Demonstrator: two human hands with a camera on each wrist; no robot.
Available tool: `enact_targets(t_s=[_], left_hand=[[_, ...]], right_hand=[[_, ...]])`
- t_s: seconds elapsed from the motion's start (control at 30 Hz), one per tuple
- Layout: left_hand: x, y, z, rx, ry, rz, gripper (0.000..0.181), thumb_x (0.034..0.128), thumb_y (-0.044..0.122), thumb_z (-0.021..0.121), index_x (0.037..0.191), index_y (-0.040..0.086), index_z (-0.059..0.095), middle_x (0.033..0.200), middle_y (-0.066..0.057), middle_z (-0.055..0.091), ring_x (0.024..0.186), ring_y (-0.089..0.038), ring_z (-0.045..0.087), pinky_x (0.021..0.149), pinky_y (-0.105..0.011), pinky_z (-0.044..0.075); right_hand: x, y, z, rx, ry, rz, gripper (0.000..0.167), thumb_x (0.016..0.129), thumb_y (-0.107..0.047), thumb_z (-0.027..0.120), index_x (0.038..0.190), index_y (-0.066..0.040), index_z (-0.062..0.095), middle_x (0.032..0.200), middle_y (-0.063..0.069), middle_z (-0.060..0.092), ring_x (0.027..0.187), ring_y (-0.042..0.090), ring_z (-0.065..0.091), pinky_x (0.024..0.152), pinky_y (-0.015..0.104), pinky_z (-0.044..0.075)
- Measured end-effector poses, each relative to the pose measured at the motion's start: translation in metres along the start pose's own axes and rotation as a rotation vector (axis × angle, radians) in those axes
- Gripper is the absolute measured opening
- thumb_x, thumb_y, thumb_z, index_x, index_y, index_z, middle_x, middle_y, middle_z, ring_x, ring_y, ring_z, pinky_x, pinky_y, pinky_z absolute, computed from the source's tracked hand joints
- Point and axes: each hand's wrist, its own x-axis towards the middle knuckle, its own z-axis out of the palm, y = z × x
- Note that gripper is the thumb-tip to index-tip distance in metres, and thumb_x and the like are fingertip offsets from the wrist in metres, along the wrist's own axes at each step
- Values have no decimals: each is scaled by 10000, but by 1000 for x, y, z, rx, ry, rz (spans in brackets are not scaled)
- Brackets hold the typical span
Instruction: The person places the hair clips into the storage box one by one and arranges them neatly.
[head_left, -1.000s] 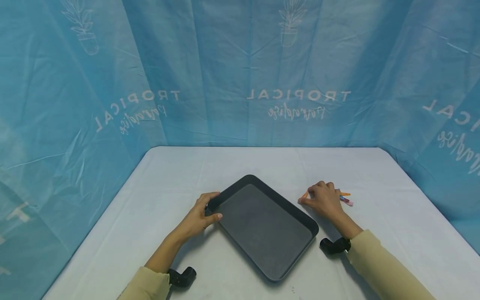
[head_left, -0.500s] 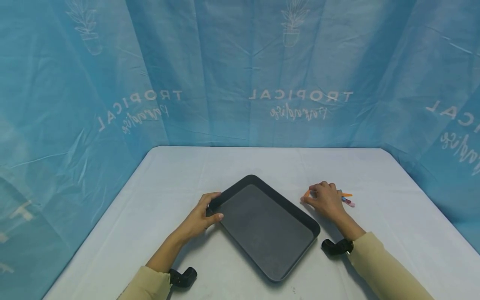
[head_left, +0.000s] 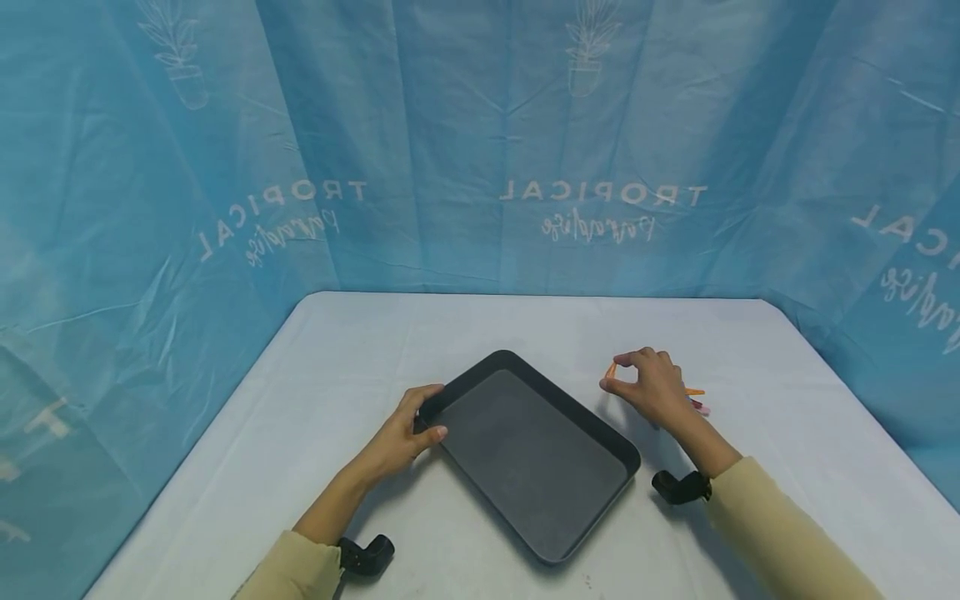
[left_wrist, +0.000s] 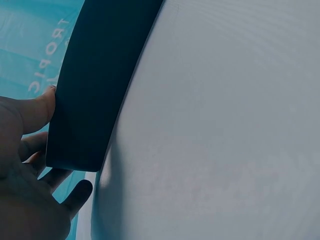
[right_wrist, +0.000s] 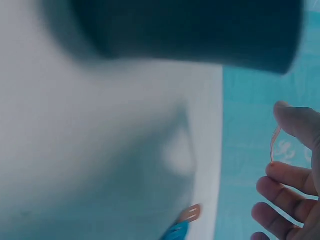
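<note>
A dark grey baking tray (head_left: 525,458) lies turned at an angle on the white table. My left hand (head_left: 393,429) grips its left corner, thumb over the rim and fingers along the outer side; the left wrist view has the tray's outer wall (left_wrist: 95,85) beside the thumb. To the right of the tray, my right hand (head_left: 651,387) pinches a thin orange hair clip (head_left: 611,370) between thumb and index finger, raised above the table. Edge-on, the held clip (right_wrist: 272,144) appears as a slim bent strip in the right wrist view, the other fingers loosely curled.
Behind my right hand lie a few more clips: an orange clip (head_left: 695,392), a pink clip (head_left: 703,410) and a blue clip (right_wrist: 176,231), partly hidden. Blue printed curtains (head_left: 450,167) surround the table (head_left: 375,333) at the back and sides.
My right hand has lifted from the table with the orange clip pinched in its fingertips. The left hand and the tray have stayed in place.
</note>
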Motion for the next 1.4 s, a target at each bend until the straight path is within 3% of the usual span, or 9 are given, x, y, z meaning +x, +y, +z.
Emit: enact_targets(t_s=[0.23, 0.6, 1.0, 1.4], left_hand=[[1, 0, 0, 14, 4, -29, 651, 915, 223, 617, 1472, 141, 290, 1511, -122, 248, 1432, -392, 183, 1096, -619, 239], [0, 0, 1, 9, -3, -21, 647, 916, 234, 611, 1469, 153, 286, 1522, -124, 229, 1434, -403, 166, 1094, -628, 232], [1, -1, 1, 18, 0, -15, 643, 923, 193, 605, 1473, 139, 277, 1516, -135, 231, 1433, -392, 175, 1098, -624, 229], [1, 1, 0, 18, 1, -6, 647, 921, 199, 605, 1473, 122, 277, 1514, -133, 232, 1434, -386, 176, 1083, -609, 271]], right_hand=[[3, -20, -11, 25, 13, -70, 515, 818, -363, 714, 1184, -11, 628, 1158, 229, 581, 1107, 406, 456, 945, 606, 322], [10, -54, -20, 70, -17, -145, 512, 806, -361, 726, 1197, -44, 632, 1160, 177, 582, 1131, 367, 462, 966, 584, 320], [14, -85, -9, 119, -29, -254, 503, 806, -345, 737, 1217, -79, 622, 1163, 133, 585, 1135, 332, 464, 967, 569, 322], [18, -104, 10, 163, -85, -470, 482, 799, -321, 747, 1204, -92, 622, 1099, 112, 614, 1046, 276, 516, 926, 538, 381]])
